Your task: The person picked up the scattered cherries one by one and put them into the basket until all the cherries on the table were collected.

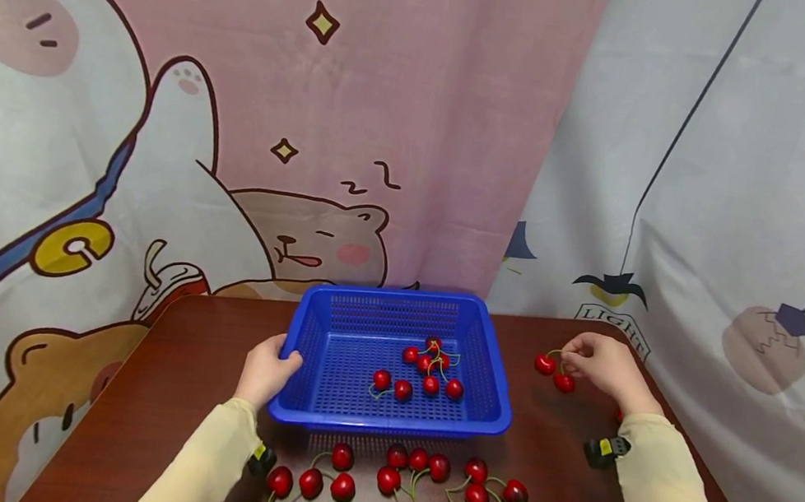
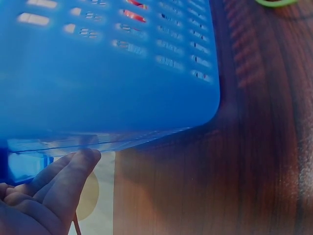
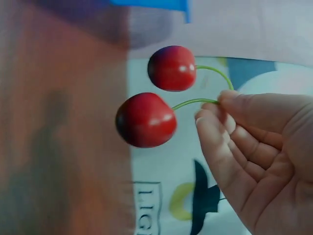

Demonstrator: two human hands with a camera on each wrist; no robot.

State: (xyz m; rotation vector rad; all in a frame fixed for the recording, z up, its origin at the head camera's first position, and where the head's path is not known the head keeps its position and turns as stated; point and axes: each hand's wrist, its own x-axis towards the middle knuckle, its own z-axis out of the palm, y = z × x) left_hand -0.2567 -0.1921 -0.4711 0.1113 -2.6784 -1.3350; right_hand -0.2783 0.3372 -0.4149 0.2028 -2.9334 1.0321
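The blue basket (image 1: 396, 362) sits on the brown table (image 1: 156, 388) near its far edge, and everything else is best placed from it; inside it, right of centre on the perforated floor, lie about eight cherries (image 1: 426, 370) in a loose cluster, so a part of the sorting looks done. The left hand (image 1: 268, 370) grips the basket's near-left corner, thumb over the rim and fingers curled beneath it — the left wrist view shows those fingers (image 2: 58, 183) tucked under the blue edge, steadying it. To the right of the basket, clear of its wall and above the tabletop, the right hand (image 1: 601, 365) pinches the green stems of a pair of cherries (image 1: 554, 372); the right wrist view shows fingertips (image 3: 230, 105) pressed together on the stems with the two red fruits (image 3: 156, 95) dangling free, touching nothing. This pair seems to me midway to the basket, lifted but not yet over it. In front of the basket, along the near side of the table, a row of cherries (image 1: 407, 475) waits — roughly a dozen, in small stemmed clusters, from the near-left corner to the near-right; a speck of red also shows just behind the right wrist, too hidden to be sure. By my count more lies outside the basket than in it, so I judge the work somewhat under half done.
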